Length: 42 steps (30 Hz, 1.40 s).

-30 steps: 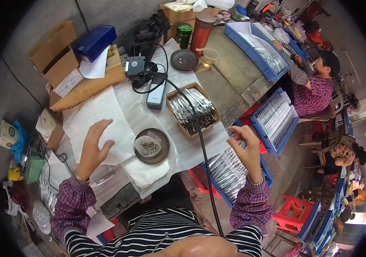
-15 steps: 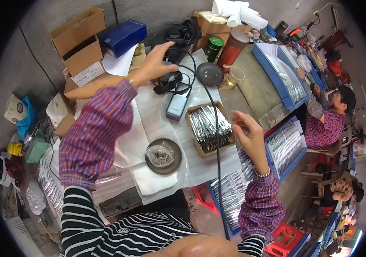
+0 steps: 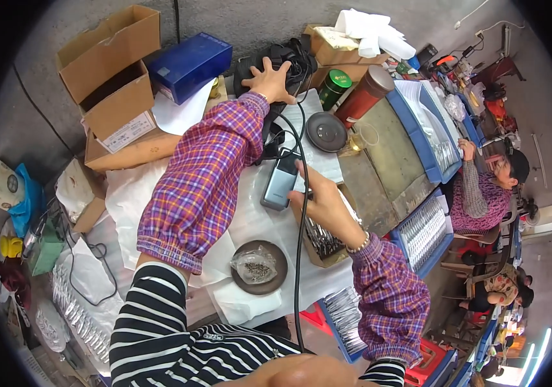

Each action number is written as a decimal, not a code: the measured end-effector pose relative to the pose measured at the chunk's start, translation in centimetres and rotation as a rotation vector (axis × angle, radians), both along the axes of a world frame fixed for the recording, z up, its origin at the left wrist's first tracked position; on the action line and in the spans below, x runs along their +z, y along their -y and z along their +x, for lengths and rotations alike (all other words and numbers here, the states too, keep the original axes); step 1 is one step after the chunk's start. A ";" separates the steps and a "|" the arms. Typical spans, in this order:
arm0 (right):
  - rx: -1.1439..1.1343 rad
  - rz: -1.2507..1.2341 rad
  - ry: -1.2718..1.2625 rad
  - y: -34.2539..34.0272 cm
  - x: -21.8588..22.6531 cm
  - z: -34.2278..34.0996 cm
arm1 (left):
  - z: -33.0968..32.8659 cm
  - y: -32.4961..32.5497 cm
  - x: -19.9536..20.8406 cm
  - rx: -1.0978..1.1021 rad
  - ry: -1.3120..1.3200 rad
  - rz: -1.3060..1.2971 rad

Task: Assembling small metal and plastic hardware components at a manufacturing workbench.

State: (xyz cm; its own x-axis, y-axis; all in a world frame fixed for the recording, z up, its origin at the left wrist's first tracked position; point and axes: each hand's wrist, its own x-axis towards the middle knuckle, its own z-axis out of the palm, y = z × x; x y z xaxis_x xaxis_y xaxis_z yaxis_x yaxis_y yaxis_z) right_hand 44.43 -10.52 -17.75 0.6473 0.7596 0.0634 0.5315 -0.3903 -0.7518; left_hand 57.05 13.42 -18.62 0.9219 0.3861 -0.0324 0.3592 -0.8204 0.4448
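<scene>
1. The left hand [image 3: 270, 82] was spread wide, its fingers splayed at the soft black bundle of straps and cords [image 3: 303, 59] at the table's back; whether any fingertip pressed on it, I could not tell.
2. The right hand [image 3: 329, 205] had thumb and forefinger set a narrow gap apart, just beside the flat grey-blue rectangular device with a dark upper end [image 3: 280, 187]. The long, thick black cable [image 3: 299, 271] ran past those fingertips; whether they pinched it was unclear.
3. The device lay on the white sheeting [image 3: 314, 284], with loops of cord near its upper end.
4. Those loops, I judged, could snag a finger or cuff, and a tug could drag the device askew.
5. The right forearm crossed the open brown cardboard box of slim silver metal pieces [image 3: 334, 259]; a low sleeve could knock it and spill some.
6. A sideways swing of the cable could reach the round brown dish [image 3: 280, 276], upsetting the clear plastic bag of small metal parts [image 3: 253, 266] in it.
7. A careless left-hand sweep rightward could topple the green-lidded cylindrical tin [image 3: 336, 82].
</scene>
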 end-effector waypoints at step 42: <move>-0.082 -0.079 0.118 -5.5 1.3 9.6 | -11.9 -4.1 1.1 -0.287 0.701 -0.548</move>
